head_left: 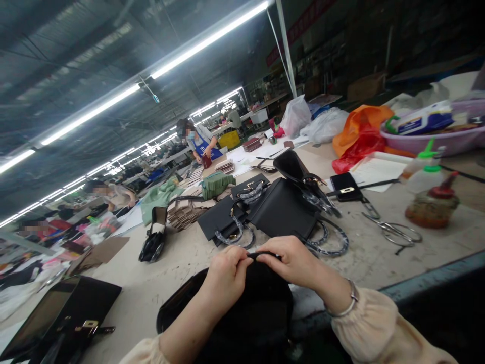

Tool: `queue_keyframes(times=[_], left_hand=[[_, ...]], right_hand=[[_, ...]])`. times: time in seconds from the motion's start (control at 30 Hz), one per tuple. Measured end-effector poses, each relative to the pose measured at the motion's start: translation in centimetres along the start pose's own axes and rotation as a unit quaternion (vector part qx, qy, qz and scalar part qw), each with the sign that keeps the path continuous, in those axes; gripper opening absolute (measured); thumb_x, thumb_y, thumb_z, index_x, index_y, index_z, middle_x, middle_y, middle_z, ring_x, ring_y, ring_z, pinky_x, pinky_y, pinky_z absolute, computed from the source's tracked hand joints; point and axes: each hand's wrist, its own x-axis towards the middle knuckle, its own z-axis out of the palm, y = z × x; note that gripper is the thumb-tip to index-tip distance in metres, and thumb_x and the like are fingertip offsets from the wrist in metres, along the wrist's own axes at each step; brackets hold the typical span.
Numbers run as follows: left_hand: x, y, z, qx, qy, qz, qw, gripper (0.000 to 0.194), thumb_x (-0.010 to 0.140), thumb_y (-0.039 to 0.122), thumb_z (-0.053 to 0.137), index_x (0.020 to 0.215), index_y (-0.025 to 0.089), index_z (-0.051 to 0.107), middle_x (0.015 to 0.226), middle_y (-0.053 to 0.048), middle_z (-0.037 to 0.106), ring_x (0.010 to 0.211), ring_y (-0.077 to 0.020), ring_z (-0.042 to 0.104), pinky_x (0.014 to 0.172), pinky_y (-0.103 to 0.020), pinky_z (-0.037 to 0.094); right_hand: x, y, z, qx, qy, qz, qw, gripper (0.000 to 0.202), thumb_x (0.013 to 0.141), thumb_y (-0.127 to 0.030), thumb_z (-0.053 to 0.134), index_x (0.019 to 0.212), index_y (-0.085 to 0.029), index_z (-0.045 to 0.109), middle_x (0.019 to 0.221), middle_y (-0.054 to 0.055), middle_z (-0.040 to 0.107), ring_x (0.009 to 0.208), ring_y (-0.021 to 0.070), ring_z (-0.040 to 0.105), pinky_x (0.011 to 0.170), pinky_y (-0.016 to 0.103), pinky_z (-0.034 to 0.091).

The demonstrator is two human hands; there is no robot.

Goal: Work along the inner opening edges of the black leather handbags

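A dark bag (257, 308) lies at the near table edge, its lower part in shadow. Its upper rim is pinched between the fingers of my left hand (227, 270) and my right hand (290, 260), which almost touch each other. Both hands are closed on the black edge. Just beyond them are black handbags (286, 207) with plastic-wrapped handles (335, 242). Another black bag (71, 308) with a gold clasp sits at the lower left.
Scissors (396, 230), a jar of brown liquid (432, 207) and green-capped bottles (426, 174) stand at the right. Behind them is a purple basin (435, 141). Stacked brown pieces (187, 212) and a green cloth (157, 197) lie farther back. A person in a blue apron (212, 151) works beyond.
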Motion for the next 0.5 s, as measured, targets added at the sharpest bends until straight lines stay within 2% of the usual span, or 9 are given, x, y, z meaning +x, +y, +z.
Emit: queue_keyframes(times=[0.17,0.5], left_hand=[[-0.17,-0.01,0.07,0.004,0.0,0.006,1.0,0.012,0.083,0.016,0.052,0.073,0.018,0.058,0.076,-0.004,0.065,0.071,-0.0159,0.061,0.066,-0.026,0.045],[0.0,0.12,0.18,0.012,0.014,-0.009,1.0,0.013,0.08,0.015,0.055,0.068,0.018,0.054,0.074,-0.003,0.064,0.07,-0.0159,0.061,0.065,-0.026,0.045]], right_hand=[[-0.1,-0.16,0.05,-0.042,-0.005,-0.023,0.999,0.02,0.09,-0.029,0.05,0.088,-0.019,0.068,0.081,0.004,0.07,0.075,0.016,0.063,0.069,0.026,0.044],[0.0,-0.58,0.61,-0.061,0.011,-0.014,0.998,0.015,0.086,-0.024,0.052,0.081,-0.019,0.065,0.076,0.005,0.067,0.073,0.0164,0.061,0.068,0.027,0.043]])
